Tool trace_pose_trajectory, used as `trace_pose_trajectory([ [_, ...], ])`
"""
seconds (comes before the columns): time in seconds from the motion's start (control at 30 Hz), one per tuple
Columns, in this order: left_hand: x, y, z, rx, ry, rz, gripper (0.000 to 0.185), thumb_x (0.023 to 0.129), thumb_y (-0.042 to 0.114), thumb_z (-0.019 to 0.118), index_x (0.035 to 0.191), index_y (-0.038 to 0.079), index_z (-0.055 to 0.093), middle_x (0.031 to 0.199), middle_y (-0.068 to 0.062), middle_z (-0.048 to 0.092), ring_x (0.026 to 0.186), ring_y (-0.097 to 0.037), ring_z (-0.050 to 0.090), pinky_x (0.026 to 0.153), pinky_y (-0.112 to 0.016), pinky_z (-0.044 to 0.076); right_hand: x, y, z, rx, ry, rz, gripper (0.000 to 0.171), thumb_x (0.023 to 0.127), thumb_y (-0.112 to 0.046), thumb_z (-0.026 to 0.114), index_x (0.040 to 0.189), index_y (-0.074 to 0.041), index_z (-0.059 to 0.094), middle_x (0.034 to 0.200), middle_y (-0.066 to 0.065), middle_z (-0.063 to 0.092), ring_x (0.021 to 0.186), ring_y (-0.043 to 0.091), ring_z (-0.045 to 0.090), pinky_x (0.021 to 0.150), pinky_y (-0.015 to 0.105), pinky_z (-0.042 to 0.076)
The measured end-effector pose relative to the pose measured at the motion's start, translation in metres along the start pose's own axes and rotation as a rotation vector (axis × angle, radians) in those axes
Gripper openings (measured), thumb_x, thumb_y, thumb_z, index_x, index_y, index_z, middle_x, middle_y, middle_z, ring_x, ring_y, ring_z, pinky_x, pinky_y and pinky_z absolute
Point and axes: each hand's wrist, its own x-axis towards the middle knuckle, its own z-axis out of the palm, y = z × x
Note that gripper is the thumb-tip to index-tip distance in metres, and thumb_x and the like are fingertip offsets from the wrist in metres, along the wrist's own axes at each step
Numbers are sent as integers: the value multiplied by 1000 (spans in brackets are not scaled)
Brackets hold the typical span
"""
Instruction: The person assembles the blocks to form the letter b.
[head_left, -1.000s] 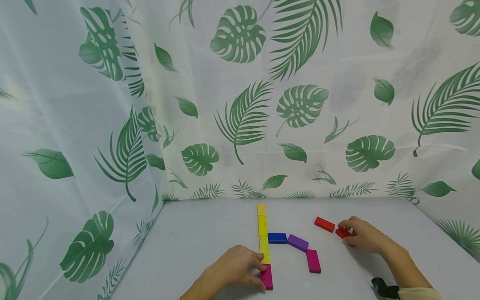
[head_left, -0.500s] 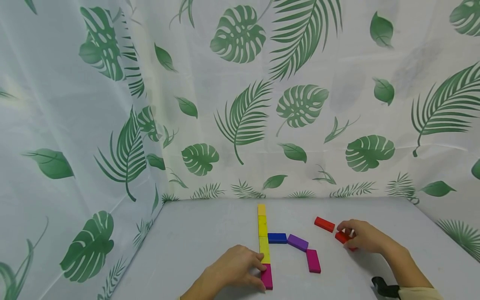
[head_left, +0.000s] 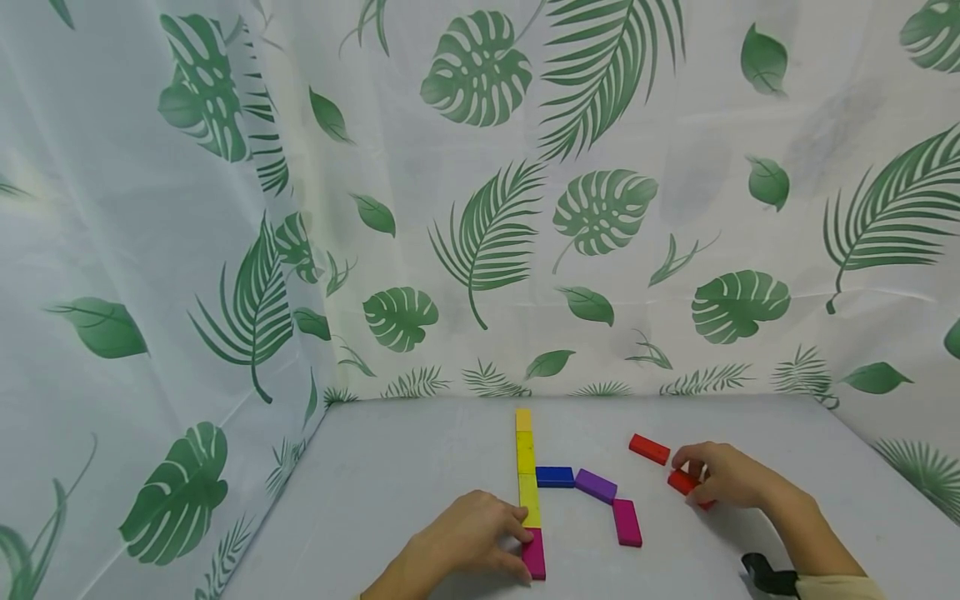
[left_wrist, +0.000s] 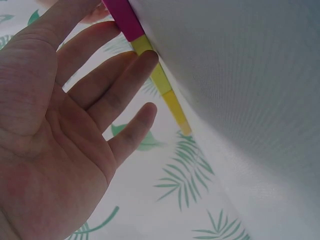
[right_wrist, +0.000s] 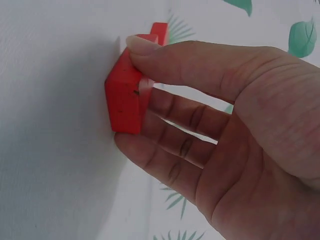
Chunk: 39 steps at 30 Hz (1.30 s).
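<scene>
My left hand (head_left: 472,533) rests at a magenta block (head_left: 534,558), thumb and a finger against it. That block forms the near end of a straight column with yellow blocks (head_left: 526,454) and a paler orange-yellow block (head_left: 523,419) at the far end. Over on the right, my right hand (head_left: 731,475) pinches a red block (right_wrist: 122,102) between thumb and fingers, low over the table. Just beyond it lies another red block (head_left: 648,448), not touched. From the column a blue block (head_left: 555,477), a purple block (head_left: 596,486) and a second magenta block (head_left: 627,523) curve rightward and nearer.
The pale table (head_left: 360,475) ends at a white curtain (head_left: 480,350) with green leaf prints, which also hangs along the left side. A black strap-like piece (head_left: 768,577) sits at the right sleeve (head_left: 840,587).
My right hand has shifted slightly nearer with its red block, opening a wider gap to the other red block. The left hand and the laid blocks stay as they were.
</scene>
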Motion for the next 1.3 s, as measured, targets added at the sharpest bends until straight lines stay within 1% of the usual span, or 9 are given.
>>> trace_pose_trajectory([
  [0.3,0,1,-2,-8,-8,-11,46,80,58,84,120,36,79,131,13,72,121,-2,66,102,-27,53,0,-9,0,-5,-4,-27,43,80,-11,88,120,-12,73,97,3,63,90,20,56,72,33,59],
  [0.5,-1,1,-1,-6,-5,-12,46,80,58,84,120,36,78,130,13,72,121,-2,66,102,-27,53,-4,-24,0,-5,-8,-80,43,81,-7,86,121,-11,73,97,2,64,90,21,57,70,29,58],
  [0.67,-1,1,-1,-5,-8,-11,46,80,58,84,120,36,78,130,13,72,121,-2,66,101,-26,53,-8,-35,0,-2,-22,-163,44,83,-5,84,125,-7,71,98,1,64,92,21,57,69,25,56],
  [0.8,-1,1,-1,-3,-7,-9,46,80,58,84,120,36,78,130,13,72,121,-2,66,102,-27,53,-11,-41,0,7,-35,-217,44,83,-7,84,125,-7,71,99,1,64,93,21,58,69,24,56],
  [1.03,-1,1,-2,8,4,1,46,80,58,84,120,36,79,130,12,72,120,-2,67,100,-25,53,-13,-49,1,15,-17,-272,45,82,-7,85,125,-9,70,104,1,66,97,21,60,73,28,60],
  [1.17,-1,2,-2,-1,-3,-11,46,80,57,84,120,36,79,129,13,72,120,-1,67,101,-26,53,-13,-55,3,52,-37,-342,45,83,-10,85,126,-9,70,107,1,67,98,20,60,76,27,60],
  [1.3,-1,2,-2,-4,-9,-20,46,80,58,84,120,36,78,129,14,72,121,-2,67,102,-26,53,-12,-64,8,117,-80,-411,43,85,-13,83,127,-14,72,109,0,69,96,17,61,77,25,57],
])
